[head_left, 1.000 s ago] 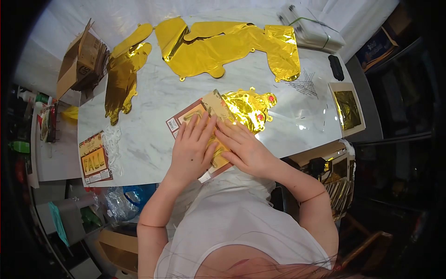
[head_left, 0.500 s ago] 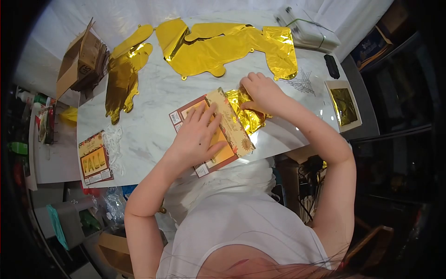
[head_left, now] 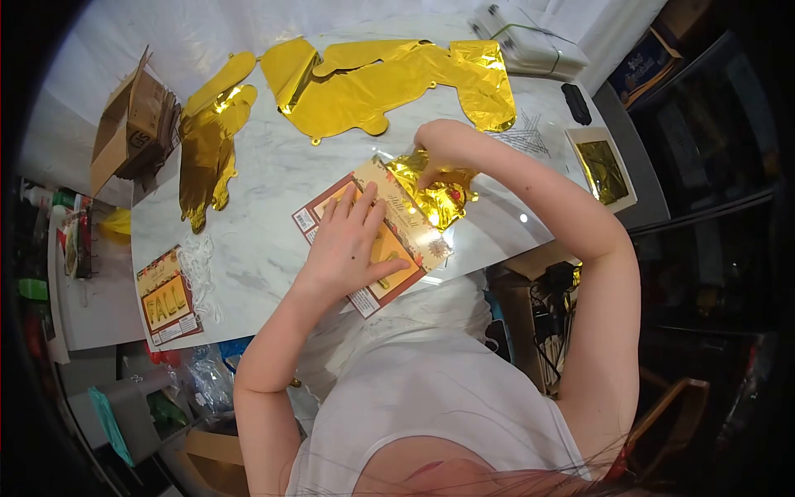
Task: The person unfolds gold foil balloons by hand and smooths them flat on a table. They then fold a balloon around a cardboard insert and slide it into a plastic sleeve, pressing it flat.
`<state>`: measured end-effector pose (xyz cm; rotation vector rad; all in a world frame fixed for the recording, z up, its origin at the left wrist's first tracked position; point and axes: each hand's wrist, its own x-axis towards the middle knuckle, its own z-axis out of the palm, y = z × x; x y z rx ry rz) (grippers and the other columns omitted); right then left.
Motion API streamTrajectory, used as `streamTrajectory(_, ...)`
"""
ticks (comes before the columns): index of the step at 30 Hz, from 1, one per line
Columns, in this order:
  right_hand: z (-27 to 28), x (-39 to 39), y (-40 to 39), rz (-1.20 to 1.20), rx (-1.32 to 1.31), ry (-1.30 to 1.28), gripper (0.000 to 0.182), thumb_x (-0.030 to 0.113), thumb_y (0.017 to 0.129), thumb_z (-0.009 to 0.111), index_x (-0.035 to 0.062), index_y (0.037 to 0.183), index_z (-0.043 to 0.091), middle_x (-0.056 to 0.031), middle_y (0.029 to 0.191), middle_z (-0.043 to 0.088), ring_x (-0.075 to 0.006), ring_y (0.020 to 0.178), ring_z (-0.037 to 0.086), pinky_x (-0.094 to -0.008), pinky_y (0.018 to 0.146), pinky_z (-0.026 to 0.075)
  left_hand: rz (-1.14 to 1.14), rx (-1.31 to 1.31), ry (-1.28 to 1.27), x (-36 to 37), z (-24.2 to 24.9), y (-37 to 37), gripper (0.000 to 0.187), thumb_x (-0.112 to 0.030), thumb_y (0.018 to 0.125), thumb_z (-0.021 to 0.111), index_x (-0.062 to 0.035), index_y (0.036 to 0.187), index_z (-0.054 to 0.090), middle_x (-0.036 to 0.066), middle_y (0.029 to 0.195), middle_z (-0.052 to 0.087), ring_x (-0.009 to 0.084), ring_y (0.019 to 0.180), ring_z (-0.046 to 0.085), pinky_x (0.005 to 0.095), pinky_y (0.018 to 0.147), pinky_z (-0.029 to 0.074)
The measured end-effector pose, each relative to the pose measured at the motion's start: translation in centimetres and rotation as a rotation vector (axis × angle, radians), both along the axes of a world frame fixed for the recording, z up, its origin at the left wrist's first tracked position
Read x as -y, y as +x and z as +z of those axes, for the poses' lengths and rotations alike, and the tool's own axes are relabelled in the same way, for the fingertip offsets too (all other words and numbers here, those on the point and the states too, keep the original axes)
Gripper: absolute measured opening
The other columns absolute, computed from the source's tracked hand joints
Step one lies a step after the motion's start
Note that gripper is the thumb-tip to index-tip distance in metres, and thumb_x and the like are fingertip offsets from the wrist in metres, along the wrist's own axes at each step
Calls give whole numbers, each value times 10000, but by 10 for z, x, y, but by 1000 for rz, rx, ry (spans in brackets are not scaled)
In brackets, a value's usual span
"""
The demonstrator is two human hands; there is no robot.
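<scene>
My left hand point(head_left: 352, 240) lies flat with fingers spread on a printed card package point(head_left: 410, 209), which rests tilted on the marble table near its front edge. Crumpled gold foil point(head_left: 431, 199) lies against the package's upper right side. My right hand point(head_left: 445, 159) bends down over this foil, its fingers curled and partly hidden by the hand and the shine, so its hold on the foil is unclear. Beyond the hands, a large flat gold foil piece point(head_left: 364, 95) stretches along the back of the table.
At the left are another gold foil piece point(head_left: 207, 153), an open cardboard box point(head_left: 132, 132), a FALL package point(head_left: 166, 298) and white string point(head_left: 197, 277). Towards the right lie plastic sleeves point(head_left: 538, 50), a black object point(head_left: 577, 103), thin sticks point(head_left: 526, 139) and a framed gold sheet point(head_left: 602, 171).
My right hand has turned, with the wrist raised and the fingers lower over the crumpled foil, which has changed shape. My left hand stays on the package. The whole view has shifted slightly.
</scene>
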<state>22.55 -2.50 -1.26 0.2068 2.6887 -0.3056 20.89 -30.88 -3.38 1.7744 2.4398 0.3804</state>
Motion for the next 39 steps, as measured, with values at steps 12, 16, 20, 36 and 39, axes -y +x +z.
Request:
streamTrajectory(12, 4, 16, -17, 136, -14, 141, 659, 363, 591, 1030, 155, 1151, 754, -75, 1232, 701, -323, 1184, 669, -509, 969, 503, 42, 12, 24, -1, 3, 4, 972, -660, 812, 803, 13, 1475, 572, 220, 1639, 461, 472, 1494, 430, 535, 1217, 392)
streamTrajectory(16, 15, 27, -27, 161, 150, 159, 587, 339, 605, 1030, 142, 1102, 787, -102, 1112, 776, -298, 1109, 717, -466, 882, 555, 59, 25, 28, -2, 5, 5, 948, -630, 791, 828, 12, 1447, 590, 217, 1630, 478, 474, 1484, 444, 533, 1196, 424)
streamTrajectory(20, 17, 31, -38, 151, 158, 150, 493, 277, 624, 1010, 99, 1039, 810, -129, 1021, 803, -321, 999, 753, -459, 825, 579, 38, 20, 41, -2, 6, 4, 943, -609, 776, 841, 9, 1442, 592, 214, 1620, 494, 478, 1473, 459, 534, 1190, 433)
streamTrajectory(36, 8, 1, -53, 80, 273, -81, 382, 190, 655, 936, 9, 959, 792, -133, 880, 755, -281, 804, 722, -408, 698, 594, 20, 49, 34, 2, 12, 0, 1022, -640, 759, 848, 8, 1500, 575, 238, 1603, 505, 495, 1476, 460, 548, 1189, 422)
streamTrajectory(39, 9, -2, -47, -16, 270, -227, 307, 178, 698, 893, 21, 932, 771, -95, 821, 730, -252, 764, 714, -382, 640, 572, 31, 47, 25, 2, 11, 1, 993, -596, 749, 850, -16, 1508, 579, 213, 1620, 496, 477, 1484, 457, 536, 1191, 431)
